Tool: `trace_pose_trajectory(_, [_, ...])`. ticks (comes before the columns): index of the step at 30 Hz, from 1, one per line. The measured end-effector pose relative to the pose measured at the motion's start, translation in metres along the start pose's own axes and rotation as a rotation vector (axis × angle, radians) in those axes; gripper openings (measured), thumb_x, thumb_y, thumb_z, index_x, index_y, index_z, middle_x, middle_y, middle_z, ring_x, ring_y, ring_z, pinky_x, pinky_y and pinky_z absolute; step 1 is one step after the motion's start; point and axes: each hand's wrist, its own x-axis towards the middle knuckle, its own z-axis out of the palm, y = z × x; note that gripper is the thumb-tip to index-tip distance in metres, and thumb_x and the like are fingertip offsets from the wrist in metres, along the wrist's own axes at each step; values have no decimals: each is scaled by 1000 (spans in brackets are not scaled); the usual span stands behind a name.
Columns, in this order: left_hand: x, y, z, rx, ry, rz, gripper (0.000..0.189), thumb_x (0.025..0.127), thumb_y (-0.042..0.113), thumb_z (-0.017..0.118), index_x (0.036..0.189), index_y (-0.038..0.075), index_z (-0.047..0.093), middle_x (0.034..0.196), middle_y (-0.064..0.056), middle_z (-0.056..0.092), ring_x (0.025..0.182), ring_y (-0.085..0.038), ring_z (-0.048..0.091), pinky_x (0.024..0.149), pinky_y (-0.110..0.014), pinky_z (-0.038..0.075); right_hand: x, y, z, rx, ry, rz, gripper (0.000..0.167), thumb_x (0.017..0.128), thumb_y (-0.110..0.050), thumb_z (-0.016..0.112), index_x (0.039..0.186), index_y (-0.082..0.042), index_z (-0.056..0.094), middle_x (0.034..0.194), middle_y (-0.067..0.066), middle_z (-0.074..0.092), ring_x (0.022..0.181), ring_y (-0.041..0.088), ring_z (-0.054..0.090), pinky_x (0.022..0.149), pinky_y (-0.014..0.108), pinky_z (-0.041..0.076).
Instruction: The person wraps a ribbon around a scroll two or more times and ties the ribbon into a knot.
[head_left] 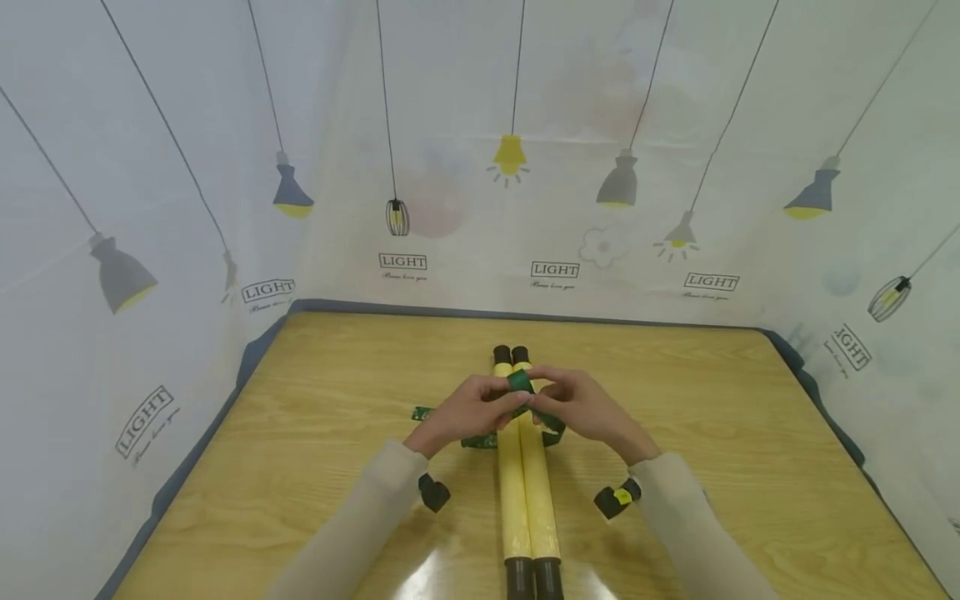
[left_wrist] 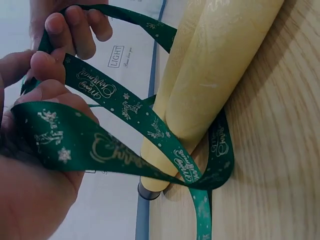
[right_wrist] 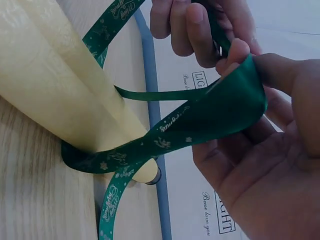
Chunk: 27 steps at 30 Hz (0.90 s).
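Two pale yellow rolls (head_left: pixel 515 492) with dark end caps lie side by side on the table, pointing away from me. A green ribbon (left_wrist: pixel 130 110) printed with white Christmas lettering and reindeer passes under and around both rolls, with loops raised above them. My left hand (head_left: pixel 474 407) pinches ribbon between thumb and fingers over the rolls. Meeting it there, my right hand (head_left: pixel 585 404) also pinches the ribbon, its thumb close to the left thumb. In the right wrist view a wide ribbon loop (right_wrist: pixel 225 110) hangs over the right fingers.
One loose ribbon end (head_left: pixel 422 412) lies on the wooden table (head_left: pixel 300 500) left of the rolls. A white curtain (head_left: pixel 480 225) printed with hanging lamps surrounds the back and sides. Black wrist straps (head_left: pixel 433 493) hang below both sleeves.
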Motion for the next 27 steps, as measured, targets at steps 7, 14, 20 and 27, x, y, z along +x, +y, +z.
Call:
trace_pose_trajectory(7, [-3,3,2,54,-18,43,42,107,38,56,104,-2,68,64,-1,53,55,-15,42,56,-26,39,4,4,-3,7,-144,44,35,107,-24,57,136,-4,59,113,25,74,92,32,74,76,32,53])
trace_pose_trajectory(14, [-3,4,4,123,7,55,47,107,38,55,92,-5,65,64,-1,55,54,-13,43,57,-25,40,7,4,-7,-48,-164,44,20,105,-26,60,111,-7,63,98,17,76,76,15,62,68,28,48])
trace_pose_trajectory(20, [-4,5,4,153,42,75,47,108,35,55,88,-7,63,64,-5,55,55,-12,44,57,-25,40,5,0,-8,-145,-110,62,22,100,-34,68,98,-12,66,79,0,65,68,15,56,64,31,48])
trace_pose_trajectory(27, [-7,8,5,149,104,48,47,106,35,58,88,-8,65,64,-15,58,52,-12,46,54,-25,39,2,-3,-4,-289,52,-146,26,95,-29,76,77,-19,61,98,-3,67,93,17,61,82,39,52])
